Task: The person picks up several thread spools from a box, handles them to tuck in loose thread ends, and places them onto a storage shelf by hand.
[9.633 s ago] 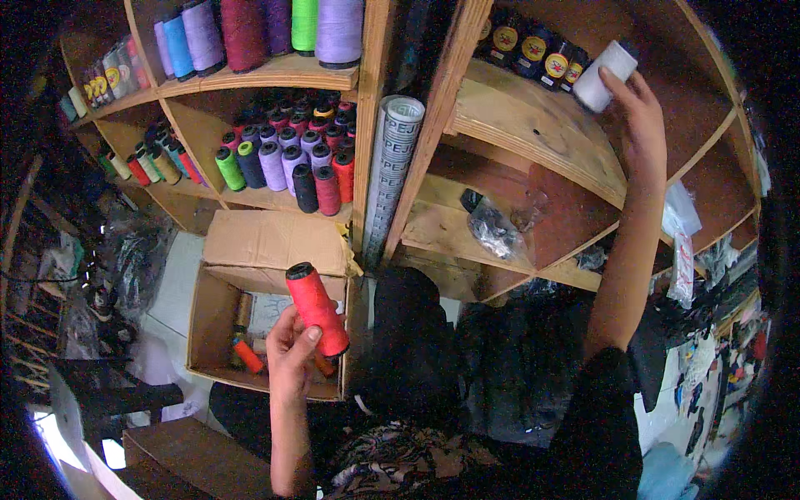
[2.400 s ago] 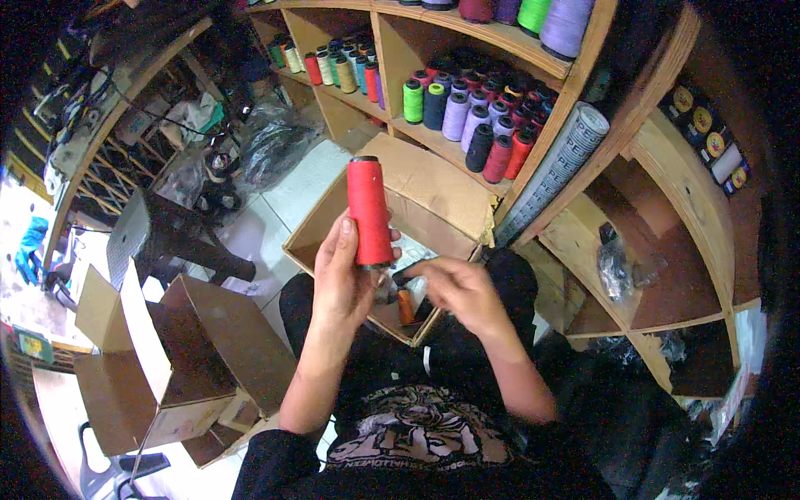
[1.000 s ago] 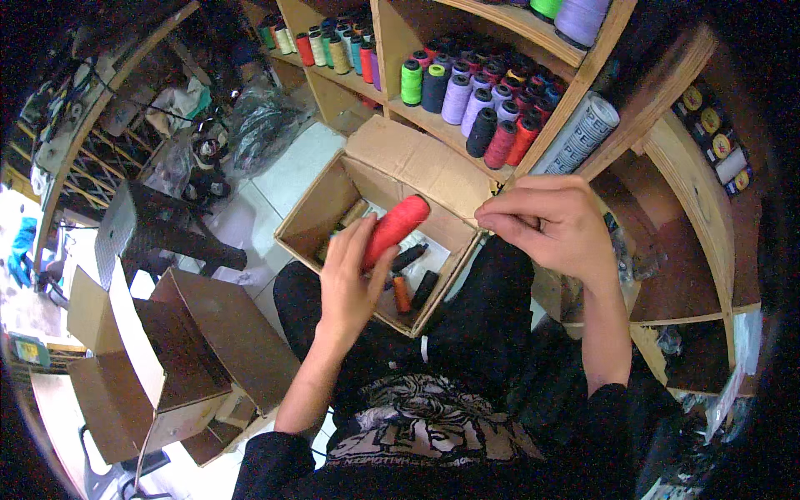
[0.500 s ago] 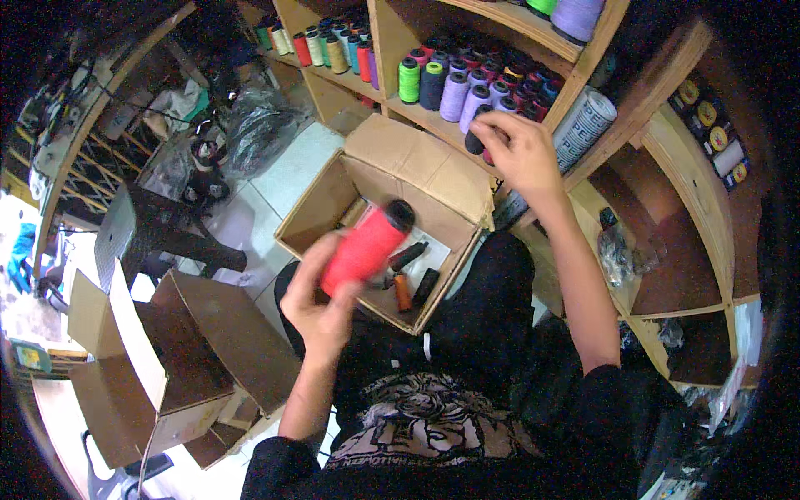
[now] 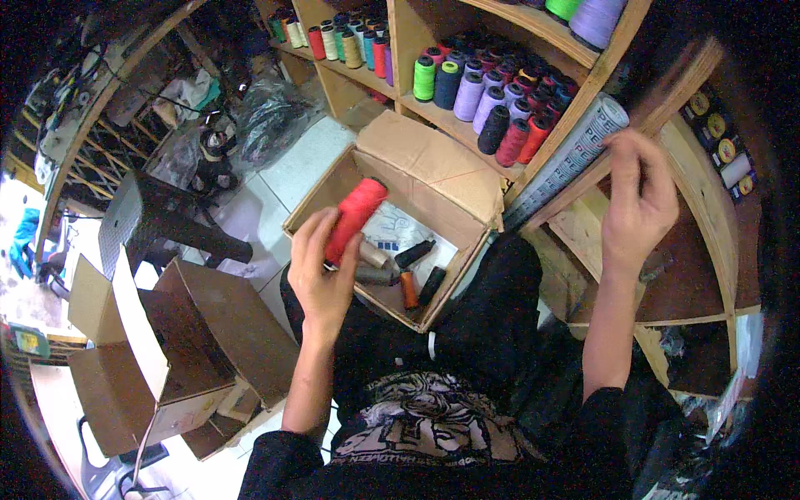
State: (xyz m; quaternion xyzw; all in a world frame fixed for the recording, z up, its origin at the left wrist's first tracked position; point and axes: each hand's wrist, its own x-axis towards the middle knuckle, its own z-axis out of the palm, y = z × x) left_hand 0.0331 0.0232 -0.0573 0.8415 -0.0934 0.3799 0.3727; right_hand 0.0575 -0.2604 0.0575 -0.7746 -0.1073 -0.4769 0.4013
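Our left hand grips a red, cylindrical, dark-ended thread spool, tilted above the open brown cardboard box. Our right hand curls; we cannot tell whether it pinches anything.

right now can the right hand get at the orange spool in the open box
Probably yes: the box is open above the orange spool, and the left hand, holding the red spool, is off to its left, so the right hand seems to have a clear way.
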